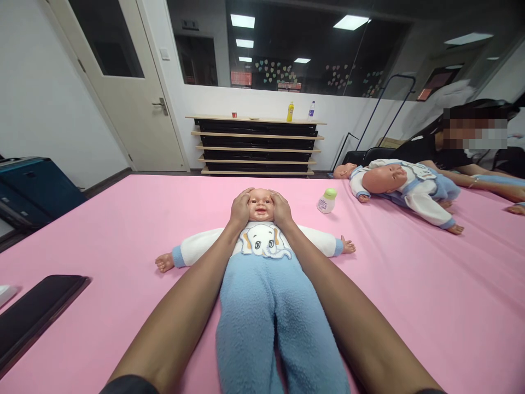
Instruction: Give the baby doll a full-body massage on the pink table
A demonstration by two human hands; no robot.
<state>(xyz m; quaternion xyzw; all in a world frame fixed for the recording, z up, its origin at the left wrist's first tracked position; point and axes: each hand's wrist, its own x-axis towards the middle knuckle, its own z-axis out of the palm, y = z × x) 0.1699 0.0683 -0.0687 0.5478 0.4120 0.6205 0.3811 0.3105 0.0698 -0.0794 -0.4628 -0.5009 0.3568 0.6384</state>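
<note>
A baby doll (262, 246) lies on its back on the pink table cover (123, 230), feet toward me, arms spread out. It wears a white top with an elephant print and fuzzy blue trousers. My left hand (240, 209) cups the left side of the doll's head (261, 205). My right hand (281, 210) cups the right side. Both forearms run along the doll's body. The doll's face shows between my hands.
A small bottle with a green cap (327, 201) stands just right of the doll's head. Another doll (404, 186) lies at the right, where another person (471, 148) sits with arms on the table. A dark phone (36, 312) lies at the left edge.
</note>
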